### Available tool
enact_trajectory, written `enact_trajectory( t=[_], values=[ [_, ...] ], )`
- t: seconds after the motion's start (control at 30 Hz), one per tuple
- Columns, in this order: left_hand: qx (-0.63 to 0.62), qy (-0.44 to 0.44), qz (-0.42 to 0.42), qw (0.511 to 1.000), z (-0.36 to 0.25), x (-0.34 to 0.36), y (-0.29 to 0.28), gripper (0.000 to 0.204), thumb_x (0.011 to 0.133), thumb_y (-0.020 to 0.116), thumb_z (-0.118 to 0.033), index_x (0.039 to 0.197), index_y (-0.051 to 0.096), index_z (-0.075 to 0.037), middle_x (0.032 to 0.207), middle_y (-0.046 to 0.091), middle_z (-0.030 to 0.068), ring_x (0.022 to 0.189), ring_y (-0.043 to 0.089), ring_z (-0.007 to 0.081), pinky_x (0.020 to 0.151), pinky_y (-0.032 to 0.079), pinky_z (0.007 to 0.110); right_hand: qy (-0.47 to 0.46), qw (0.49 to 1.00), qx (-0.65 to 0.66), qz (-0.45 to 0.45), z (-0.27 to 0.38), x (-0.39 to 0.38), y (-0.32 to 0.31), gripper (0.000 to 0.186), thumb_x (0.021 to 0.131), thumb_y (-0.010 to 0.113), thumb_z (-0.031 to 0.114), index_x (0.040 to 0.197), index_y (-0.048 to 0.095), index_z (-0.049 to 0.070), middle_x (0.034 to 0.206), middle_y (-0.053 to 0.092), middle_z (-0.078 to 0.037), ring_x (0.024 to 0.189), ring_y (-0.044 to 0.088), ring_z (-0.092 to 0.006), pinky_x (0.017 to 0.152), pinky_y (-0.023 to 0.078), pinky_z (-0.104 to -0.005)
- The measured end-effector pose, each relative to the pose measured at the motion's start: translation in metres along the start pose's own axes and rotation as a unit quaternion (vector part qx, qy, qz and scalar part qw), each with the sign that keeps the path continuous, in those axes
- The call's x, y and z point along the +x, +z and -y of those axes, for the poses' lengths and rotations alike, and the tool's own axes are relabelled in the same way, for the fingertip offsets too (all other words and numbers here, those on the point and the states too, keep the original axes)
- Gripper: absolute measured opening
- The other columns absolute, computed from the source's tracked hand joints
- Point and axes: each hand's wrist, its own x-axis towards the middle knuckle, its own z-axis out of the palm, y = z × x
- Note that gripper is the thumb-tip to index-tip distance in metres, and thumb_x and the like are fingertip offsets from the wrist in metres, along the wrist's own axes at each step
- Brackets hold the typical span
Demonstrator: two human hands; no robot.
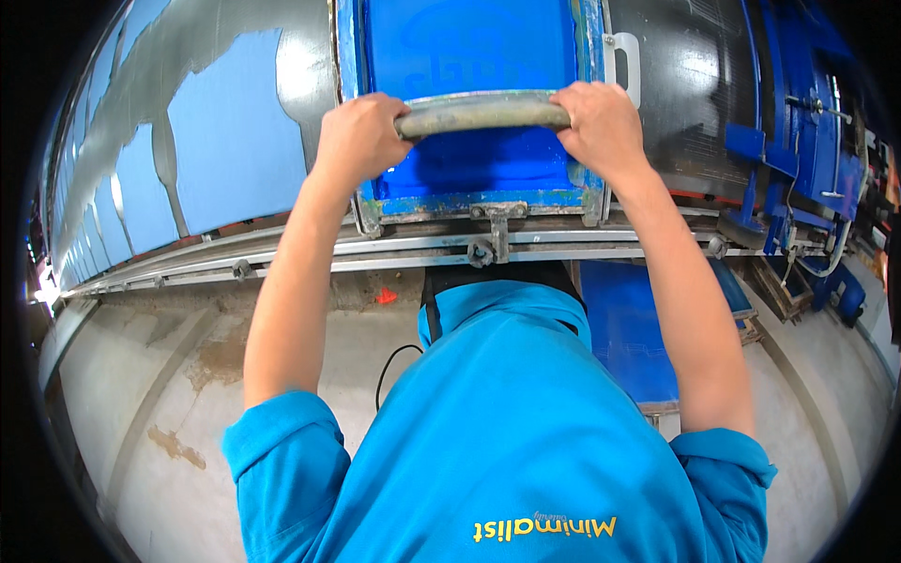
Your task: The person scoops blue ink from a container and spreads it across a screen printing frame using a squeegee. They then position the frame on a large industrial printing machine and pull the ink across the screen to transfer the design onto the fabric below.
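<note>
A squeegee with a worn, rounded handle spans the blue mesh of a screen-printing frame. My left hand wraps round the handle's left end, and my right hand grips its right end. Both hands are closed, with the forearms stretched forward. Beneath the handle the mesh is deep blue, with a faint design showing further off. The squeegee's lower edge is hidden under the handle, so whether it touches the mesh cannot be seen.
Light-blue fabric pieces lie on the long dark table to the left. Along its near edge runs a metal rail with a clamp. Blue machinery stands at the right. Another blue screen is low beside my body.
</note>
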Motion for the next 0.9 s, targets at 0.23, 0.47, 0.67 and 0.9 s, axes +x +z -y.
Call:
enact_trajectory(
  t=[0.23,0.47,0.67,0.9],
  values=[
    [-0.009,-0.010,0.020,1.000,-0.027,-0.078,0.024,0.044,0.067,0.079,-0.013,0.110,0.076,-0.008,0.109,0.074,0.0076,0.102,0.070,0.0304,0.087,0.057,0.042,0.003,0.999,0.032,-0.014,0.039,-0.072,-0.001,0.035,0.062,0.080,0.007,0.096,0.072,0.007,0.093,0.068,-0.007,0.092,0.064,-0.0275,0.085,0.047,-0.0395],
    [-0.018,0.006,0.038,0.999,-0.030,-0.077,0.010,0.046,0.067,0.081,-0.014,0.112,0.076,-0.008,0.108,0.074,0.0110,0.100,0.070,0.0323,0.086,0.057,0.043,-0.007,0.999,0.026,-0.018,0.042,-0.070,-0.012,0.032,0.061,0.083,0.009,0.090,0.069,0.008,0.088,0.067,-0.006,0.089,0.064,-0.0251,0.086,0.045,-0.0390],
    [-0.019,0.046,-0.003,0.999,0.008,0.008,-0.036,0.023,0.075,0.079,-0.021,0.096,0.078,-0.010,0.087,0.073,0.0166,0.084,0.072,0.0378,0.073,0.058,0.049,-0.003,1.000,0.002,-0.016,0.010,0.009,-0.037,0.028,0.068,0.076,0.013,0.096,0.073,0.009,0.097,0.074,-0.006,0.091,0.068,-0.0260,0.085,0.047,-0.0414],
    [0.051,0.010,0.028,0.998,0.051,0.167,-0.086,0.032,0.084,0.077,-0.045,0.090,0.080,-0.014,0.085,0.075,0.0159,0.084,0.073,0.0370,0.075,0.059,0.048,0.023,0.998,-0.044,-0.047,-0.059,0.162,-0.028,0.023,0.080,0.080,0.034,0.083,0.074,0.012,0.081,0.072,-0.009,0.082,0.070,-0.0309,0.079,0.048,-0.0446]
  ],
)
